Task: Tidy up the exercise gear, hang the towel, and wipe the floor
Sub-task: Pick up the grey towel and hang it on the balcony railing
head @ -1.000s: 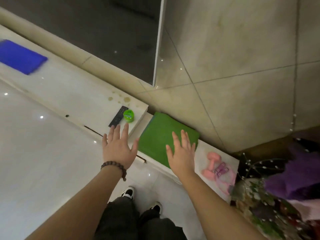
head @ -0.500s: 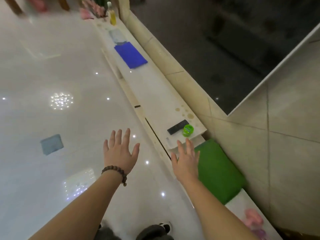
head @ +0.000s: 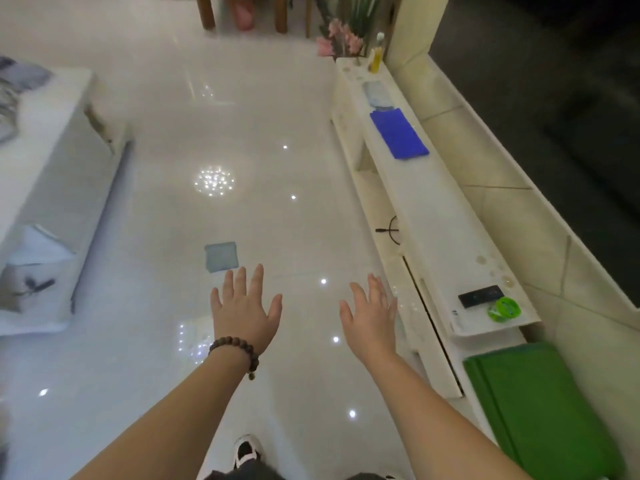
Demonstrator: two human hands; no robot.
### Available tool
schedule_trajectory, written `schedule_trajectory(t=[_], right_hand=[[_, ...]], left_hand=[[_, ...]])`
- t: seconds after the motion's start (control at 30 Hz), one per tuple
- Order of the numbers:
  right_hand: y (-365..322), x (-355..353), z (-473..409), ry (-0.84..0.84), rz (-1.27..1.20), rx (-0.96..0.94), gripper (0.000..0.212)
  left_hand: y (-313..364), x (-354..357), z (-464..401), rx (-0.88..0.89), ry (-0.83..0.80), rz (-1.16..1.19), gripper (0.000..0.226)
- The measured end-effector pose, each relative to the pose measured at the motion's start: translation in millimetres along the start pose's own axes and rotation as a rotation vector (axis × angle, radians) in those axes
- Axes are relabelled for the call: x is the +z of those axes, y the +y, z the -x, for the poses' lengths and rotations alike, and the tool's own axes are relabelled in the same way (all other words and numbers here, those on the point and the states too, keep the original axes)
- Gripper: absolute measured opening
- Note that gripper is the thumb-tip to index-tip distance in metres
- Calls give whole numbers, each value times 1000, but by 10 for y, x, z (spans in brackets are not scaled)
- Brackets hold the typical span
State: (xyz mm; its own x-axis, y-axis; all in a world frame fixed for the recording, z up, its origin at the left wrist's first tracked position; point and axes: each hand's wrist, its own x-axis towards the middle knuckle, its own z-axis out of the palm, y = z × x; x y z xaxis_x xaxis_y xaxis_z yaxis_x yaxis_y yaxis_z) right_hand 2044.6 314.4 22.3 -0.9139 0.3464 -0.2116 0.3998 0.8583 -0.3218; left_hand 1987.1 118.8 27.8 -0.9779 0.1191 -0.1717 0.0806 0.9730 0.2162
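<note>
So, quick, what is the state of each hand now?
Left hand: open, holds nothing.
Right hand: open, holds nothing.

We look from one head-worn wide-angle camera, forward and down along the glossy floor [head: 166, 358], our forearms close beneath.

A long white low cabinet [head: 446, 237] runs up the right of the frame. Near its lower end lie a black remote [head: 480, 296] and, just beside it, a round green container [head: 504, 309]. At the far upper end stand pink flowers [head: 341, 39] and a yellow bottle [head: 375, 60]. A white table [head: 45, 150] fills the left edge.
</note>
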Motion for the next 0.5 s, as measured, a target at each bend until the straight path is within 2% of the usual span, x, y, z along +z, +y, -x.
schedule_trajectory(t=[0.2,0.5], right_hand=[[-1035,271,-196,-23,4,-88,48],[-1751,516,-972,-87,74,-140,51]], left_hand=[[-947,-312,-257,-80,2,39,66],[-1629,-401,-1081,-158,0,63,66]])
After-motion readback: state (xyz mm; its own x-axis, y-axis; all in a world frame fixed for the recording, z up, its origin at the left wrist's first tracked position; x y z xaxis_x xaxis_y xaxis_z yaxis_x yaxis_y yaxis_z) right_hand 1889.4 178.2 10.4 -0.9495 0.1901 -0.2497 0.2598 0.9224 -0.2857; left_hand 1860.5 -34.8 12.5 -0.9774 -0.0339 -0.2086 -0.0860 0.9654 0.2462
